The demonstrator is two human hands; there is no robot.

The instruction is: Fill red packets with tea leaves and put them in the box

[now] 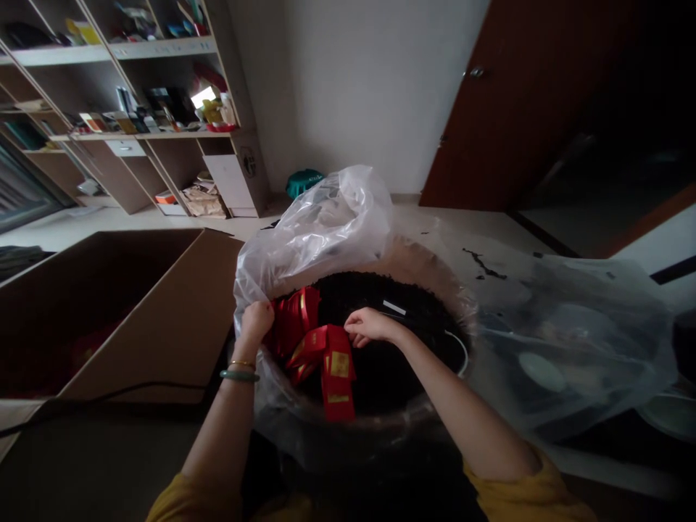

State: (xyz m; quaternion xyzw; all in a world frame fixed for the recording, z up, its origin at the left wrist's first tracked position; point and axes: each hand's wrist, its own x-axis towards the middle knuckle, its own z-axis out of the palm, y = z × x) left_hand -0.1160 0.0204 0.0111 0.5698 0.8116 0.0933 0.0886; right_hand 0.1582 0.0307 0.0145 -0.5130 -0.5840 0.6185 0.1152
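Observation:
A long red strip with gold print (338, 366) lies in loose folds on a mass of black shredded-looking material (391, 370). This fills a round, bag-lined container (418, 261). My left hand (258, 321) is closed at the left rim, against the clear plastic bag (320, 225) and the red folds; what its fingers grip is hidden. Over the middle, my right hand (368, 326) pinches at the strip's upper right edge. A small white label (394, 307) and a white cord (461, 351) show on the black material to its right.
An open cardboard box (179, 319) stands close on the left, with a dark cable (135, 388) across its front. Another clear plastic bag (576, 341) with pale round things lies at right. Behind are a loaded shelf unit (163, 134), a green bundle (303, 181) and a brown door (511, 109).

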